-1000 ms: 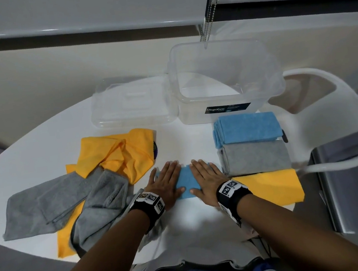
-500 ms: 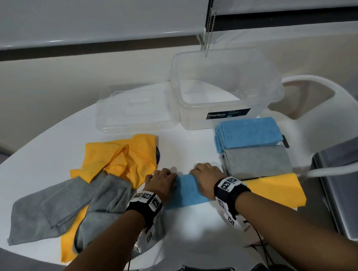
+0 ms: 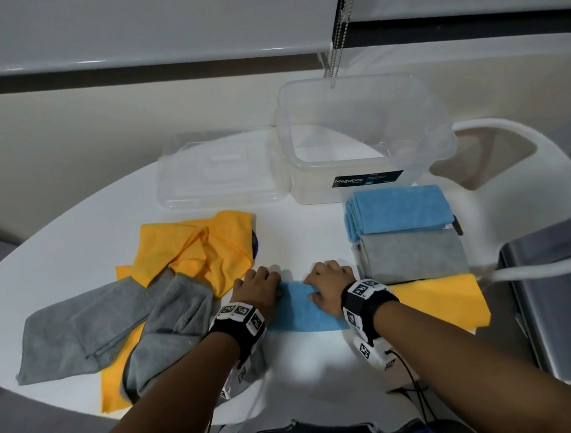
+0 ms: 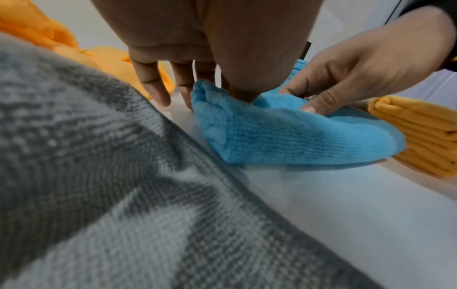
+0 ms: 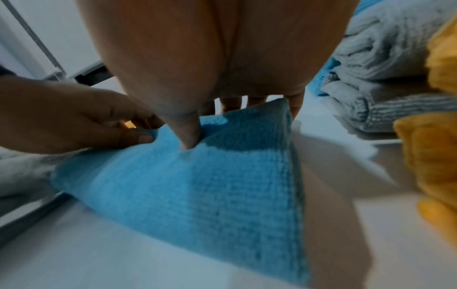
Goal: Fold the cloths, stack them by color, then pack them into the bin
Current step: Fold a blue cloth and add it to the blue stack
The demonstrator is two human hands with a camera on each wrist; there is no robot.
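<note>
A small folded blue cloth (image 3: 303, 311) lies on the white table (image 3: 68, 246) in front of me. My left hand (image 3: 258, 288) pinches its far left corner, thumb on top (image 4: 243, 91). My right hand (image 3: 329, 282) pinches the far right part, thumb pressed into the fabric (image 5: 188, 135). The far edge of the blue cloth (image 4: 272, 135) is lifted off the table. To the right lie folded stacks: blue (image 3: 398, 209), grey (image 3: 411, 256) and yellow (image 3: 441, 300). The clear bin (image 3: 364, 137) stands at the back, with no cloth in it.
Unfolded yellow cloths (image 3: 203, 249) and grey cloths (image 3: 88, 328) lie in a heap at the left. The bin's clear lid (image 3: 219, 174) lies to the left of the bin. A white chair (image 3: 538, 189) stands past the table's right edge.
Both hands went from lying flat on the blue cloth to curled, pinching its far edge. More of the cloth now shows on the near side of the hands.
</note>
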